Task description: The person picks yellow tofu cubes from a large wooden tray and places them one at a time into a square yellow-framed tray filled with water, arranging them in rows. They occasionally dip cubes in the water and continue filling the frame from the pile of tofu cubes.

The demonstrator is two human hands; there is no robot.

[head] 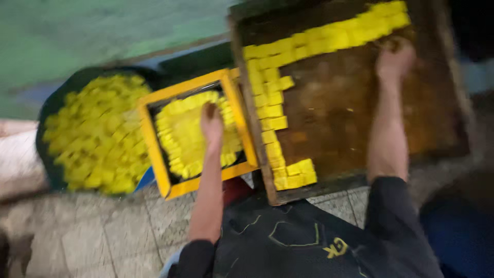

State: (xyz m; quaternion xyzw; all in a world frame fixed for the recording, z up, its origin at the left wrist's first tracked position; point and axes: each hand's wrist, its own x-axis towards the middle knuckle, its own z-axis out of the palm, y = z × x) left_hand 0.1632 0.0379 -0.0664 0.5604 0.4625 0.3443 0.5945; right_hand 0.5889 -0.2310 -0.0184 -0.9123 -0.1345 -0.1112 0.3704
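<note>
My left hand (211, 123) reaches into a yellow-framed crate (154, 149) and rests on the heap of yellow cubes (180, 139) inside it. My right hand (393, 61) lies on a large dark wooden tray (350, 113), fingers curled against the row of yellow cubes (329, 35) along its far edge. More yellow cubes (271, 113) line the tray's left side and near-left corner. The picture is blurred, so I cannot tell whether either hand grips a cube.
A dark round basin (54, 103) heaped with yellow cubes stands left of the crate. Grey stone tiles (103, 231) cover the floor near me. A green surface (103, 31) lies beyond. My dark clothing fills the bottom middle.
</note>
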